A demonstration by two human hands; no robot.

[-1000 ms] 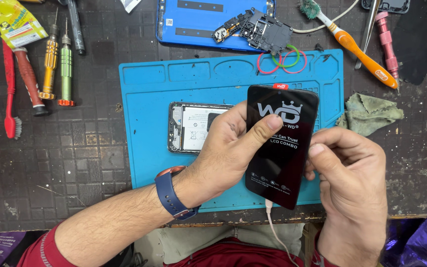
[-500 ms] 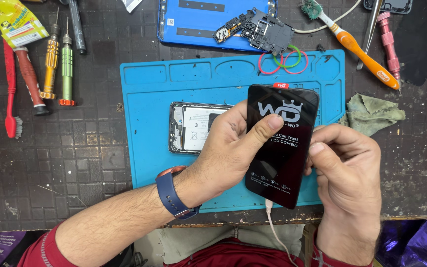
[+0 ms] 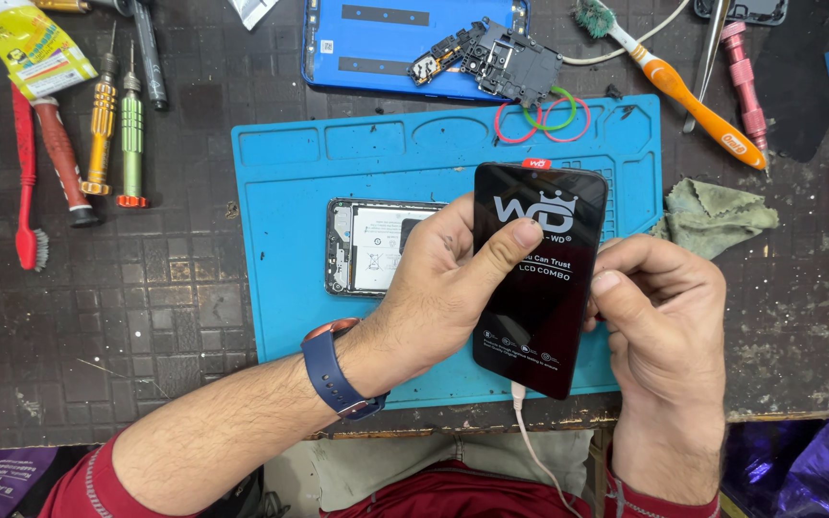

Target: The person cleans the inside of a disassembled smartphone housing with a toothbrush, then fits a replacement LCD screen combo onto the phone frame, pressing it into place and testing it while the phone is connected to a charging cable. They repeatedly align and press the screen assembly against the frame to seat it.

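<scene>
So we've got the new black phone screen [image 3: 539, 278] up off the blue repair mat [image 3: 376, 153], held between both hands. Our left hand [image 3: 443, 288] wraps the left edge with the thumb pressed flat on the glass, and our right hand [image 3: 659, 326] has its fingers [image 3: 616, 288] curled in tight, pinching the right edge.

What worries us: a thin white cable [image 3: 530, 441] hangs out of the bottom edge and trails toward our lap. A snag on the surface lip would probably yank the connector or tear the flex. That thumb pressure mid-panel could also crack or bruise the display.

The opened phone body [image 3: 367, 247] sits on the mat just under our left hand, partly hidden. If the screen slips, it likely lands on those exposed parts. Loose rubber bands [image 3: 534, 115] and the toothbrush [image 3: 693, 91] lie close by too, so grit on the glass is a risk.
</scene>
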